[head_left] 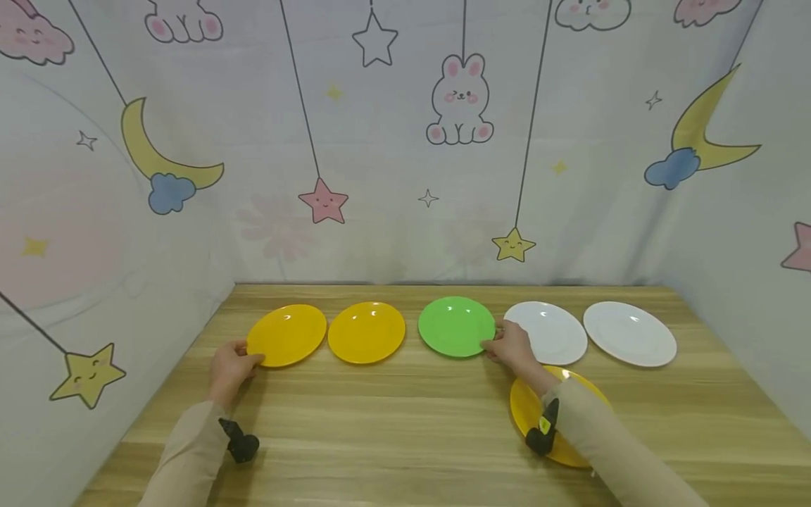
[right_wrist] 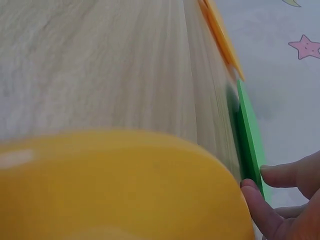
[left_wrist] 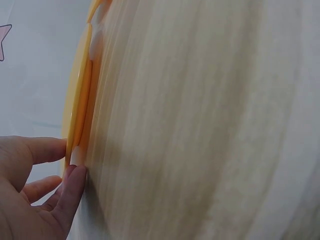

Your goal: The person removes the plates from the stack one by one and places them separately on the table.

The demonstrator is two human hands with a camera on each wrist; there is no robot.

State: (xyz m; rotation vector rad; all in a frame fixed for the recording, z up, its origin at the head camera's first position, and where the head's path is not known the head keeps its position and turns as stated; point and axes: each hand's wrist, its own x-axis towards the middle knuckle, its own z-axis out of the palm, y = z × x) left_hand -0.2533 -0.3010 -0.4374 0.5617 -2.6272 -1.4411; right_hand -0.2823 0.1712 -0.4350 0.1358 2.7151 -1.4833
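Note:
At the far left of the table, my left hand (head_left: 231, 369) pinches the left rim of a yellow plate (head_left: 287, 335). The left wrist view shows that plate (left_wrist: 76, 95) edge-on, its rim between thumb and fingers. My right hand (head_left: 512, 346) grips the right rim of a green plate (head_left: 456, 326). In the right wrist view the green plate (right_wrist: 251, 137) appears edge-on, with thumb and fingertip on either side of its rim. A second yellow plate (head_left: 366, 332) lies between these two plates. Under my right forearm is a third yellow plate (head_left: 523, 408), partly hidden by the sleeve.
Two white plates stand at the back right: one (head_left: 550, 338) partly behind my right hand, the other (head_left: 629, 334) farther right. The wooden table (head_left: 380, 436) meets a patterned cloth backdrop (head_left: 393, 239) at its far edge and sides.

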